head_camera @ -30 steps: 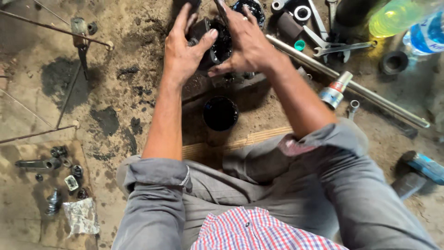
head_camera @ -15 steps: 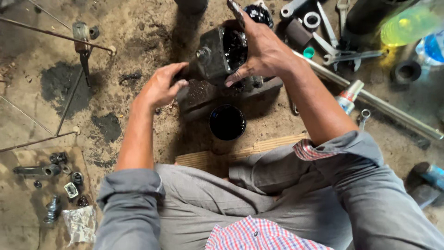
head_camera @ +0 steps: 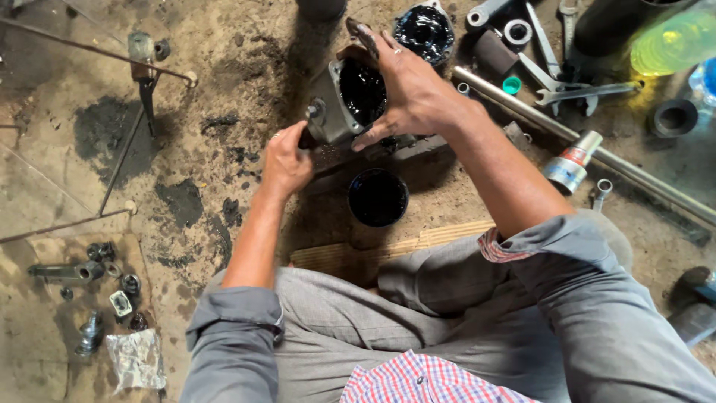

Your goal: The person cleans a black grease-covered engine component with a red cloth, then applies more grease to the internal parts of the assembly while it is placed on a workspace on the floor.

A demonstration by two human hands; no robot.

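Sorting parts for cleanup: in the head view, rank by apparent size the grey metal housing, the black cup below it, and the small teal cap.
1. Grey metal housing, largest.
2. Black cup.
3. Teal cap, clearly smallest.
The housing is raised nearer the camera, so its lead over the cup is unsure.

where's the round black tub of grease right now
In the head view the round black tub sits on the dirt floor at centre, just below the grey metal housing held by the left hand and right hand, above the person's knees.

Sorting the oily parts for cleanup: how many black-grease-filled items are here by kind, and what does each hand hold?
Grey metal housing, gripped by the right hand, with the left hand on its lower end: 1
Round cup of black oil: 1
Grease-coated round part: 1
Total: 3
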